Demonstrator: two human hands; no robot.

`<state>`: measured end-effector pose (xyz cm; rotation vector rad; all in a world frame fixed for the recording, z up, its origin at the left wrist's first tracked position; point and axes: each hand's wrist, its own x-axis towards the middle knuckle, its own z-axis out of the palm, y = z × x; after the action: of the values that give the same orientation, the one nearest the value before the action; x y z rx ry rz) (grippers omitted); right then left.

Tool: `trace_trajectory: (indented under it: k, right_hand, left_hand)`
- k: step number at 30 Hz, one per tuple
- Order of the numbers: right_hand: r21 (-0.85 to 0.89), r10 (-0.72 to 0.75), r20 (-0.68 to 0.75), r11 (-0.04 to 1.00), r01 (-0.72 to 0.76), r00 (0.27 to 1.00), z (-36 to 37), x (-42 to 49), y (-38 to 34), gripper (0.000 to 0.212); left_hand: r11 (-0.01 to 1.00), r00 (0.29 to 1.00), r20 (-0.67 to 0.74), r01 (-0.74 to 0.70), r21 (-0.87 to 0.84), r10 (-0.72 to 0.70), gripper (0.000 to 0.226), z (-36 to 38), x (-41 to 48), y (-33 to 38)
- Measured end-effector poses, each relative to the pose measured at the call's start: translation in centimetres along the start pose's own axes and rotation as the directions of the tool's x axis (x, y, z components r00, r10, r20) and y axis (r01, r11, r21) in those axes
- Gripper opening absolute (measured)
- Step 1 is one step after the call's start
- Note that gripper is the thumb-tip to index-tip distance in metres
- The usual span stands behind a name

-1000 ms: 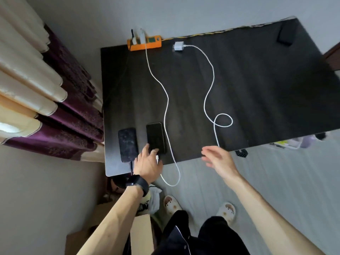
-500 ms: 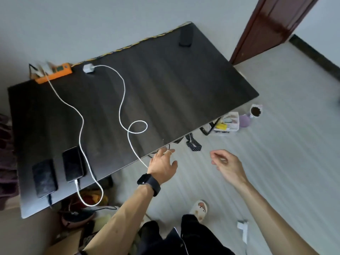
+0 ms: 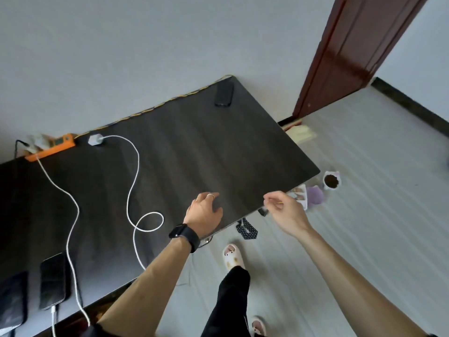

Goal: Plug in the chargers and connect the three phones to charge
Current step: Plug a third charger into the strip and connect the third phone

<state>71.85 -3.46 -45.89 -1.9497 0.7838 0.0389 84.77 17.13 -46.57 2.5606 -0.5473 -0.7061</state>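
Two dark phones lie at the near left of the black table (image 3: 218,152): one (image 3: 12,297) at the frame edge, the other (image 3: 52,280) with a white cable (image 3: 70,205) plugged in, running to the orange power strip (image 3: 52,149). A loose white charger (image 3: 95,139) lies beside the strip, its cable (image 3: 134,181) looping toward the near edge. A third phone (image 3: 224,93) lies at the far right corner. My left hand (image 3: 204,212) rests on the table near the front edge, holding nothing. My right hand (image 3: 284,207) hovers past the table's right edge, fingers loosely curled, empty.
A brown door frame (image 3: 352,52) stands at the right. On the floor beside the table are a small cup of dark stuff (image 3: 331,181), a purple item (image 3: 314,195) and a dotted black cloth (image 3: 246,228). My slippered feet (image 3: 233,256) stand near the table's front.
My view has swung right along the table. My left hand left the plugged-in phone and moved right onto the table's front edge. My right hand rose toward the table's right end.
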Motion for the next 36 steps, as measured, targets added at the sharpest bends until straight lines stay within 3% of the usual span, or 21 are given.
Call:
trace_trajectory:
  k: [5,9,15,20,25,31,36]
  right_hand:
    - [-0.109,-0.038,0.033,0.993,0.042,0.999,-2.0,10.1,-3.5,0.017]
    - [-0.233,0.041,0.076,0.972,-0.022,0.996,-2.9,19.1,-5.1,0.033]
    - [-0.456,0.117,0.102,0.888,-0.057,0.988,-3.3,29.8,-5.8,0.056]
    - [-0.668,0.189,0.180,0.743,-0.021,0.965,-1.8,38.1,-5.4,0.080]
    - [-0.752,0.241,0.314,0.653,0.086,0.918,-0.6,40.5,-1.4,0.099]
    - [-0.757,0.239,0.322,0.647,0.097,0.916,-0.1,41.3,0.1,0.101]
    - [-0.738,0.225,0.335,0.666,0.106,0.915,0.4,41.6,0.1,0.101]
  left_hand:
    - [0.999,1.000,-0.024,0.015,-0.035,-0.016,0.051,-2.1,9.5,2.0]
    - [1.000,1.000,0.028,0.015,-0.021,-0.014,0.053,-4.0,18.4,3.3]
    - [0.998,0.999,0.050,0.010,0.069,-0.014,0.057,-6.8,29.4,5.2]
    - [0.992,0.999,0.031,0.028,0.121,-0.032,0.063,-8.3,38.5,5.9]
    - [0.982,0.997,-0.008,0.082,0.168,-0.082,0.075,-8.1,45.7,6.5]
    - [0.974,0.990,-0.069,0.136,0.182,-0.125,0.086,-7.0,52.8,7.5]
    - [0.968,0.970,-0.173,0.198,0.154,-0.171,0.076,-5.9,57.0,7.8]
